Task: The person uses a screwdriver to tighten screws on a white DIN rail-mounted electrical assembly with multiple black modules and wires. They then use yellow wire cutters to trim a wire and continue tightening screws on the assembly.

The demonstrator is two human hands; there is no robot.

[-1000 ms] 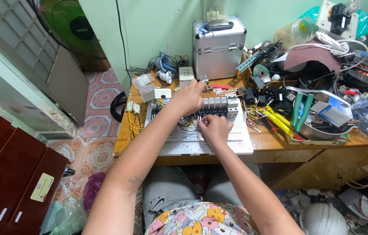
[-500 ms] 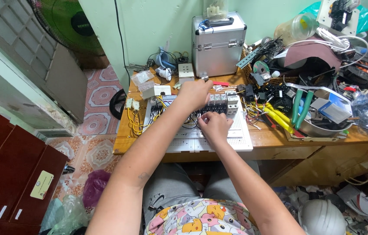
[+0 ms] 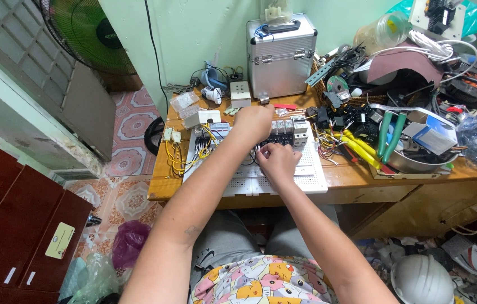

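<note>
Nearest us, below the white panel (image 3: 283, 180), sit our lap in a patterned shirt (image 3: 261, 284) and, off to the right on the floor, a white helmet (image 3: 421, 278). The panel lies flat at the front edge of the table (image 3: 356, 177), and both our hands work on it. Our right hand (image 3: 276, 160) is curled, fingers pinched together on something small at the near side of the breaker row (image 3: 286, 132); we cannot tell what it grips. Our left hand (image 3: 254, 123) is folded down over the row's left end, fingers closed against it.

We judge the panel stiff and fairly light, best lifted by its bare edges; the breakers look hard and clipped in place, while the yellow wires (image 3: 185, 157) left of the row are springy and easily pulled loose.

Right of the panel lie green-handled pliers (image 3: 390, 135). Beyond it stands a metal case (image 3: 280, 56), with a fan (image 3: 89, 34) far left.
</note>
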